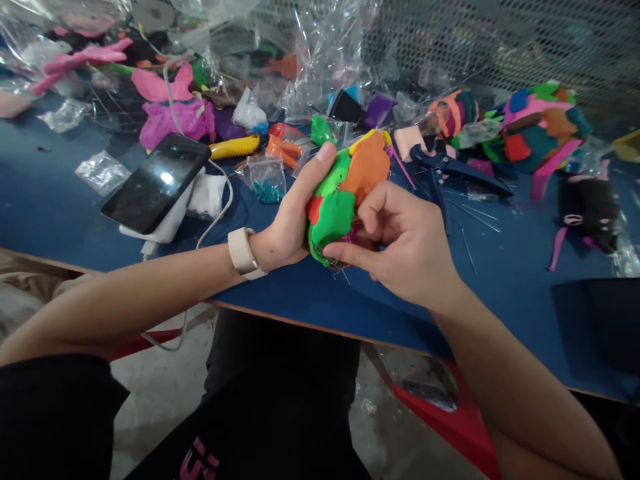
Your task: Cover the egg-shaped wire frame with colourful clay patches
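A lump of multicoloured modelling clay (334,217), with green, orange, yellow and red patches, is held up over the table's front part. My left hand (290,223) wraps round its left side, the thumb reaching up along the edge. On the lower right side, my right hand (400,240) has its fingers curled and the thumb against the green clay. Whether those fingers pinch a piece of clay or something thin is hidden from me. Thin wire-like bits show at the lump's lower edge.
Left of my hands, a black phone (157,181) lies on a white power bank with a cable. Blue pliers (450,170) and thin wires (473,217) lie to the right. Behind are a yellow tool (234,147), clay bags and a larger multicoloured clay lump (543,130).
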`<act>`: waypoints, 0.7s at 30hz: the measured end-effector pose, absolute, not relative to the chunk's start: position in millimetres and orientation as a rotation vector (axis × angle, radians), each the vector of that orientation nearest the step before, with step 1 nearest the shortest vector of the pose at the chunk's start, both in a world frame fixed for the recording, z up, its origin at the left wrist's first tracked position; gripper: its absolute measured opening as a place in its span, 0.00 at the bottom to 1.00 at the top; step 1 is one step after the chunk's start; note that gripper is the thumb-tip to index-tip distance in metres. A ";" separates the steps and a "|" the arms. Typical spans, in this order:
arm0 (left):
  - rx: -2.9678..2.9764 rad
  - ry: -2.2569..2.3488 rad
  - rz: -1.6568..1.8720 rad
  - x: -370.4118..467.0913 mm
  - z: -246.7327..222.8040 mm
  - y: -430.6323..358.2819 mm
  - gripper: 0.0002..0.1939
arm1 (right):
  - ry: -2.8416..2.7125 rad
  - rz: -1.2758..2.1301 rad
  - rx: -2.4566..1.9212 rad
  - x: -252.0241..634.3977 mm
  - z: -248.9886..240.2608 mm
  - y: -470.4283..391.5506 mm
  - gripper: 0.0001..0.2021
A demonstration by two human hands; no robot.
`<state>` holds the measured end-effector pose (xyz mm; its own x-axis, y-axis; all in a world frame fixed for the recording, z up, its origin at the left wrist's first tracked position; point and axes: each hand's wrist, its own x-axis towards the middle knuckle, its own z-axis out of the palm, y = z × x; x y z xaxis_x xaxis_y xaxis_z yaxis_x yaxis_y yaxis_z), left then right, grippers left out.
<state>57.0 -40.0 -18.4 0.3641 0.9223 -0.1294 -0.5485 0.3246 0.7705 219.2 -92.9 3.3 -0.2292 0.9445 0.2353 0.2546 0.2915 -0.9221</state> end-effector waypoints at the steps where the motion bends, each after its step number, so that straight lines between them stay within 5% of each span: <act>1: 0.700 0.625 1.054 56.8 -19.4 -39.5 0.27 | -1.656 0.982 -1.116 217.1 2.1 -93.5 0.34; 21: 0.782 0.537 1.004 58.5 -20.0 -40.3 0.28 | -1.601 0.795 -1.171 206.3 0.3 -98.5 0.39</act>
<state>58.5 -40.3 -20.0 0.4483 0.8926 -0.0477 -0.5350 0.3107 0.7856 206.3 -98.5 0.3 -0.0750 0.9447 0.3192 0.3163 0.3261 -0.8909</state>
